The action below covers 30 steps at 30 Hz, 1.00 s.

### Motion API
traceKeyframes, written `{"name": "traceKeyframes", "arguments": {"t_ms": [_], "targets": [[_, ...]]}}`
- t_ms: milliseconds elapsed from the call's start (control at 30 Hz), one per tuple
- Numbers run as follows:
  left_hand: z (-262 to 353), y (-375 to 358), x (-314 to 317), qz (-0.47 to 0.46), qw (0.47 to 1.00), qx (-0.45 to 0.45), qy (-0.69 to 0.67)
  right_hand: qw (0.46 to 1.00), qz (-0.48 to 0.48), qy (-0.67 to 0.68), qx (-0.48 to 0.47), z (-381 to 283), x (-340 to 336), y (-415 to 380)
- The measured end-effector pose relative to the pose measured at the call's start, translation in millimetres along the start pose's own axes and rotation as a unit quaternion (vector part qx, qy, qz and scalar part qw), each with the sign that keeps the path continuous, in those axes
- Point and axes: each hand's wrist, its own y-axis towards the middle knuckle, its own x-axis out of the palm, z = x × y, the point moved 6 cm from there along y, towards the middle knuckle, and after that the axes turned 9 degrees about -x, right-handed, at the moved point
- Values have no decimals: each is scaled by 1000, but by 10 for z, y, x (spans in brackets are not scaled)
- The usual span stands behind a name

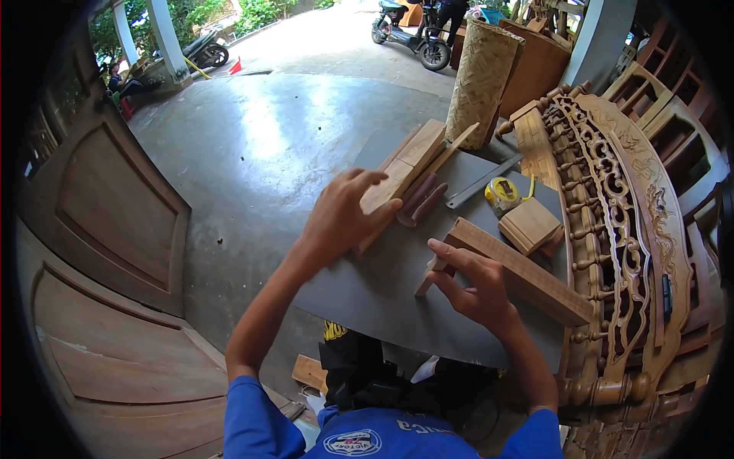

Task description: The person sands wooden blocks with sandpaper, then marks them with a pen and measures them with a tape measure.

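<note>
My left hand (345, 214) is raised over the grey tabletop (359, 294), thumb and fingers apart, with nothing between them. Just beyond it lie pale wooden boards (409, 164) and a tool with two dark reddish handles (424, 200). My right hand (475, 289) pinches a small thin wooden piece (425, 283) between thumb and fingers; its lower end reaches down to the tabletop. Right behind that hand is a long wooden block (527, 271), lying slantwise. My fingers partly cover the small piece, so its full shape is hidden.
A yellow tape measure (502, 191), a metal ruler (482, 182) and a short moulded wood block (529, 226) lie at the table's right side. A carved wooden panel (619, 206) borders the right. Door panels (115, 199) stand left; a woven roll (482, 84) stands behind.
</note>
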Motion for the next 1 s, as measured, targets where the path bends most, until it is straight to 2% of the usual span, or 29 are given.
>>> {"name": "traceKeyframes", "arguments": {"t_ms": [67, 167, 300, 400, 500, 533, 733, 800, 900, 1000], "targets": [[-286, 257, 220, -25, 999, -23, 24, 1000, -16, 3, 3, -13, 9, -1], [-378, 405, 459, -114, 985, -59, 115, 1000, -19, 8, -9, -44, 17, -26], [-417, 465, 350, -132, 986, -96, -32, 999, -20, -9, -43, -72, 40, -67], [-487, 513, 189, -151, 965, -126, -176, 995, 49, -3, -83, -51, 20, -128], [-559, 655, -49, -69, 992, -73, -70, 999, 13, -6, -34, 24, 17, -165], [-698, 730, -84, -40, 994, -71, -77, 999, 15, -6, -36, 21, 12, -160], [-1020, 775, 16, -66, 992, -105, 10, 999, 32, -11, -32, 18, -1, -134], [-1076, 738, 108, -68, 993, -79, -55, 999, 38, -15, -28, 22, -4, -137], [-1064, 711, 162, -93, 988, -117, -34, 997, 10, 16, 71, 77, -4, -183], [-1032, 697, 166, -113, 986, -118, -40, 998, 20, -4, 51, 58, -13, -161]]}}
